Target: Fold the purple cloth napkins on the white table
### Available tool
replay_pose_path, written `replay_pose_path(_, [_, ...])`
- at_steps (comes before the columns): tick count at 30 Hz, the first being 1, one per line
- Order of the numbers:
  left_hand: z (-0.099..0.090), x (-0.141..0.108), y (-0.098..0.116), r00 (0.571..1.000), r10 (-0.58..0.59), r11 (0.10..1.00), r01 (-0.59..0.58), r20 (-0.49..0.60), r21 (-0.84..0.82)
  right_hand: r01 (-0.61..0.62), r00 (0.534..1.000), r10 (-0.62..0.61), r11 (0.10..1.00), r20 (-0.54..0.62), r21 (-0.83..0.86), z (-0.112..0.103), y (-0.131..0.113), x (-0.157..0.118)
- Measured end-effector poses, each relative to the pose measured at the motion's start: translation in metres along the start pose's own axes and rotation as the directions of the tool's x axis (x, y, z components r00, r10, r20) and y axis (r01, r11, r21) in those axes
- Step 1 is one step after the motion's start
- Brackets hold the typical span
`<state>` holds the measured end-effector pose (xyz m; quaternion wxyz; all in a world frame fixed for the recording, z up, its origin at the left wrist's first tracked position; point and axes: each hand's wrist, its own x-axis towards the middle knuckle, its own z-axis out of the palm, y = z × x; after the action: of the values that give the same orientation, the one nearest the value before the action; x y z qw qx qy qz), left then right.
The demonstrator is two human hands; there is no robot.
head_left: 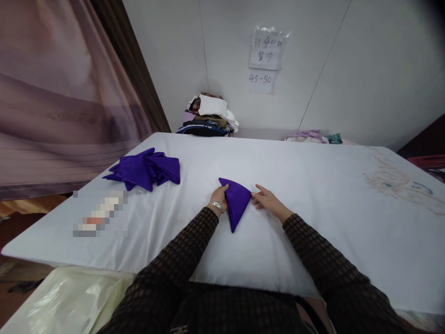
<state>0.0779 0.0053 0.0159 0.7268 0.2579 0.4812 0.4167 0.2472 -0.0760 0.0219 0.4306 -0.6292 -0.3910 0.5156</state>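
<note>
A purple cloth folded into a triangle [238, 200] is over the middle of the white-covered table, one corner pointing toward me. My left hand [219, 196], with a silver bangle at the wrist, grips its left side, the thumb on top and the other fingers mostly hidden. At the cloth's right corner is my right hand [266, 198], its index finger stretched out and its fingers apart; the fingertips are beside the corner, and no cloth shows between them. Several folded purple cloths [139, 170] lie in a heap at the table's left.
Behind the table's far edge [257, 140] stands a pile of folded clothes [208, 113], with more fabric [309, 136] further right. Paper signs [266, 53] hang on the wall. A curtain [69, 93] borders the left. Plastic sheeting [69, 301] is at the near left.
</note>
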Motion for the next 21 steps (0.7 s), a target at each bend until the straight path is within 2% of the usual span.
replay_pose_path(4, [0.009, -0.005, 0.000, 0.999, 0.020, 0.999, -0.021, 0.031, 0.029, 0.028, 0.999, -0.038, 0.972, 0.035, 0.233, 0.005, -0.002, 0.004])
replay_pose_path(7, [0.007, -0.008, -0.002, 0.998, 0.065, 0.994, -0.067, 0.023, 0.083, 0.038, 0.999, -0.034, 0.968, -0.019, 0.250, -0.001, -0.005, 0.007])
replay_pose_path(11, [-0.005, -0.006, -0.004, 0.992, 0.122, 0.963, -0.113, -0.022, 0.244, 0.007, 1.000, -0.005, 0.998, -0.031, 0.055, -0.015, -0.010, 0.013])
replay_pose_path(14, [-0.014, -0.002, -0.004, 0.978, 0.195, 0.914, -0.156, -0.069, 0.376, 0.014, 0.995, -0.039, 0.967, -0.090, -0.255, -0.018, -0.008, 0.019])
replay_pose_path(16, [-0.018, -0.002, -0.002, 0.954, 0.293, 0.796, -0.206, -0.064, 0.569, 0.047, 0.985, -0.123, 0.861, -0.118, -0.506, -0.015, -0.004, 0.022])
replay_pose_path(17, [-0.019, -0.002, -0.001, 0.940, 0.338, 0.685, -0.222, -0.034, 0.694, 0.067, 0.978, -0.172, 0.785, -0.113, -0.616, -0.013, -0.001, 0.023])
replay_pose_path(19, [-0.020, -0.003, 0.001, 0.918, 0.391, 0.383, -0.225, 0.064, 0.896, 0.100, 0.963, -0.258, 0.621, -0.082, -0.778, -0.009, 0.004, 0.021])
replay_pose_path(20, [-0.021, -0.004, 0.002, 0.908, 0.404, 0.246, -0.222, 0.108, 0.944, 0.108, 0.955, -0.289, 0.551, -0.068, -0.827, -0.007, 0.006, 0.019])
replay_pose_path(21, [-0.022, -0.005, 0.002, 0.899, 0.416, 0.154, -0.219, 0.138, 0.963, 0.107, 0.948, -0.314, 0.494, -0.062, -0.863, -0.006, 0.007, 0.017])
